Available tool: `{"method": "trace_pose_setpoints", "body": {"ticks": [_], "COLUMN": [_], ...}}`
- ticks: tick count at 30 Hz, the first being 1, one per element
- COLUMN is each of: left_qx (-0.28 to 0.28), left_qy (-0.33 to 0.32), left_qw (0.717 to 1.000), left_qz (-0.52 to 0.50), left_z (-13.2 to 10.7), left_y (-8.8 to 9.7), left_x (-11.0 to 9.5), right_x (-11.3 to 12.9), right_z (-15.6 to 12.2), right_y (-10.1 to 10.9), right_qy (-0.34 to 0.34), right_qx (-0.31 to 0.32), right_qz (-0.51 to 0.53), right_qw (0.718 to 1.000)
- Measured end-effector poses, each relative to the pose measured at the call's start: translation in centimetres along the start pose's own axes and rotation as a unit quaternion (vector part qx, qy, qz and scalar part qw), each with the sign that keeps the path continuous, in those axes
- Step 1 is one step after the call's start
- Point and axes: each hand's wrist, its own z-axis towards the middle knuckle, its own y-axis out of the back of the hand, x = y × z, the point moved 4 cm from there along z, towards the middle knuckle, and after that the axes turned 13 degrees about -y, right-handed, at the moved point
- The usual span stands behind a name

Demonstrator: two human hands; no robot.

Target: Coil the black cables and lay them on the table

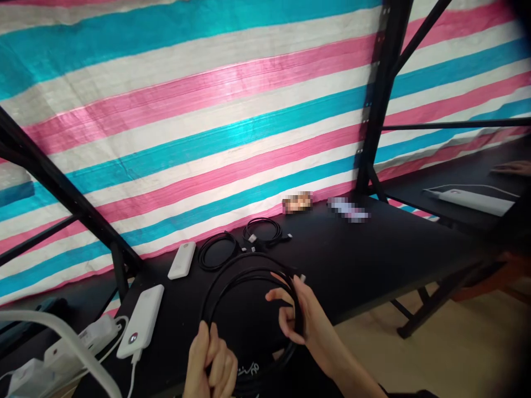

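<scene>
A black cable (pixel 232 278) is looped into wide rings between my two hands, above the near edge of the black table. My left hand (pixel 213 359) pinches the rings at their lower left. On the right side, my right hand (pixel 305 315) curls round the cable, its fingers bent; a light connector tip (pixel 303 278) shows by the thumb. Behind the rings lie two coiled black cables, one on the left (pixel 217 251) and one on the right (pixel 263 232), with pale plugs on their ends.
Two white power banks, a smaller one (pixel 182 260) and a larger one (pixel 141 320) with a cable plugged in, lie at left. A white power strip (pixel 78 345) is beside them. Two blurred items (pixel 297 203) sit at the back. Another person's hand (pixel 512 168) rests on the right table.
</scene>
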Motion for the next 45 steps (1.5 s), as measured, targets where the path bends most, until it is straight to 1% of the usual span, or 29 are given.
{"method": "trace_pose_setpoints", "body": {"ticks": [2,4,8,10,12,14,17,20,24,26,29,32,35,37,39,41,43,45], "left_qx": [0.025,0.039,0.057,0.052,0.055,0.092,0.151,0.155,0.145,0.162,0.194,0.194,0.192,0.188,0.183,0.169,0.134,0.082], "left_qy": [0.04,0.063,0.075,0.061,0.033,-0.007,-0.073,-0.135,-0.202,-0.218,-0.23,-0.24,-0.254,-0.266,-0.277,-0.289,-0.297,-0.294], "left_qw": [0.999,0.997,0.995,0.996,0.996,0.991,0.971,0.957,0.946,0.94,0.931,0.927,0.924,0.924,0.923,0.924,0.929,0.935], "left_qz": [0.004,0.004,0.017,0.033,0.058,0.099,0.169,0.204,0.209,0.207,0.207,0.213,0.21,0.202,0.194,0.185,0.177,0.18], "left_z": [0.1,0.0,-0.2,-0.2,0.0,0.2,0.6,0.8,0.9,0.8,0.8,0.9,0.8,0.8,0.8,0.6,0.4,0.0], "left_y": [-0.9,-1.6,-2.4,-2.6,-2.8,-3.2,-3.8,-4.0,-4.1,-4.3,-4.5,-4.5,-4.4,-4.3,-4.2,-4.1,-3.8,-3.6], "left_x": [0.7,1.2,2.0,2.2,2.2,1.9,1.1,0.3,-0.6,-0.8,-0.8,-0.5,-0.4,-0.6,-0.9,-1.4,-1.8,-2.0], "right_x": [0.3,0.2,0.0,0.3,0.7,1.1,1.2,1.5,2.2,2.4,2.2,1.8,1.8,1.9,1.9,1.9,1.8,1.8], "right_z": [-0.4,-0.5,-0.4,-0.6,-1.1,-1.6,-2.0,-1.9,-1.9,-1.9,-1.9,-1.8,-1.8,-1.8,-1.7,-1.6,-1.4,-1.2], "right_y": [0.3,0.9,1.8,1.8,1.6,1.3,1.3,1.6,1.6,1.6,1.8,2.0,2.3,2.3,2.1,2.0,2.0,1.9], "right_qy": [0.03,0.036,0.047,0.067,0.084,0.09,0.079,0.085,0.129,0.145,0.157,0.171,0.189,0.193,0.19,0.177,0.16,0.143], "right_qx": [-0.003,-0.021,-0.046,-0.046,-0.041,-0.031,-0.028,-0.053,-0.072,-0.088,-0.118,-0.149,-0.189,-0.182,-0.149,-0.114,-0.09,-0.072], "right_qz": [-0.082,-0.145,-0.231,-0.274,-0.317,-0.356,-0.392,-0.405,-0.389,-0.382,-0.393,-0.405,-0.386,-0.379,-0.377,-0.361,-0.332,-0.302], "right_qw": [0.996,0.989,0.971,0.958,0.944,0.93,0.916,0.909,0.909,0.908,0.898,0.886,0.883,0.887,0.894,0.909,0.925,0.94]}}
